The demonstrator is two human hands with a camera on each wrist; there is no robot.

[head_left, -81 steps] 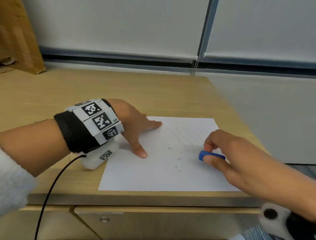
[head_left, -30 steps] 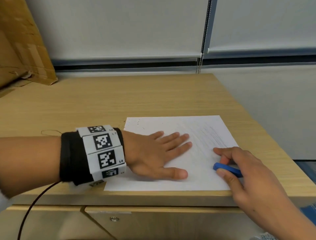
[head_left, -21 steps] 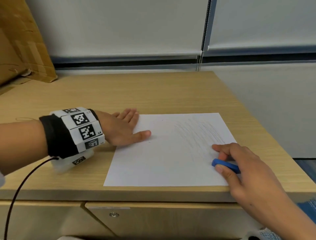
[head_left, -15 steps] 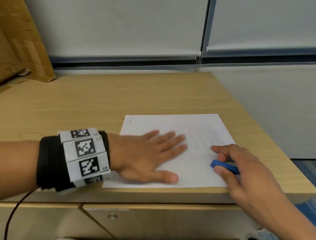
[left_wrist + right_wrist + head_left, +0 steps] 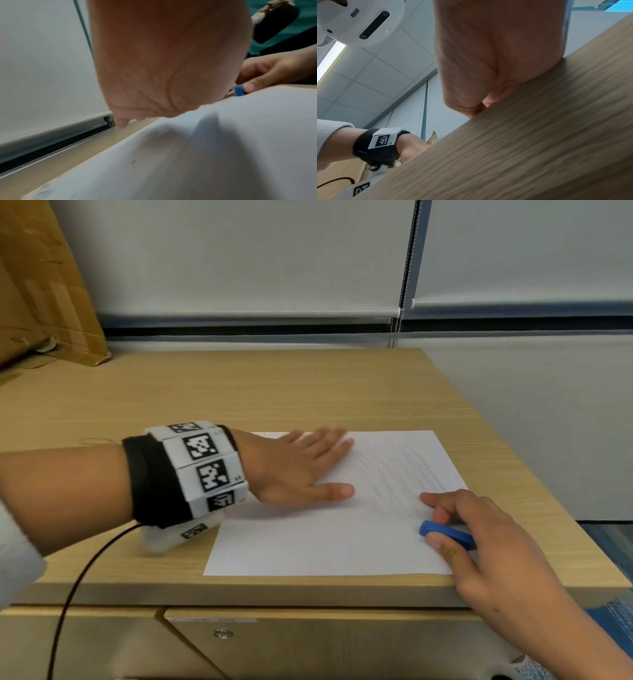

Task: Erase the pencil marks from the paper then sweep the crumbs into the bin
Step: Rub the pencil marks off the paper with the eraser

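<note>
Sitting flat near the front edge of the desk (image 5: 308, 392), the paper (image 5: 308, 542) has its long side running left-right; near edge almost flush with the desk lip. Faint pencil marks (image 5: 400, 470) remain on the right half, slanted strokes, just beyond the right-hand fingertips. A few dark crumbs (image 5: 133, 161) show on the sheet in the left wrist view; too small to count.

Eraser (image 5: 445, 534): blue, pinched in the right hand (image 5: 489, 546) between thumb and curled fingers, on the paper's near right corner. Marks lie up and slightly left from it, so my read is the next stroke goes away from the body. Right hand is clearly the nearer one to the marks.

Left hand (image 5: 294, 470): fingers straight and spread, palm down on the upper-left part of the sheet, holding nothing, looks like it's either pinning or brushing. Blurred, so can't tell which. Its fingertips stop short of the marks.

No bin in any view. Cardboard (image 5: 41, 296) leans at the back left, well apart from everything. Risk as I judge it: sheet slides or creases if the left hand isn't pinning.
</note>
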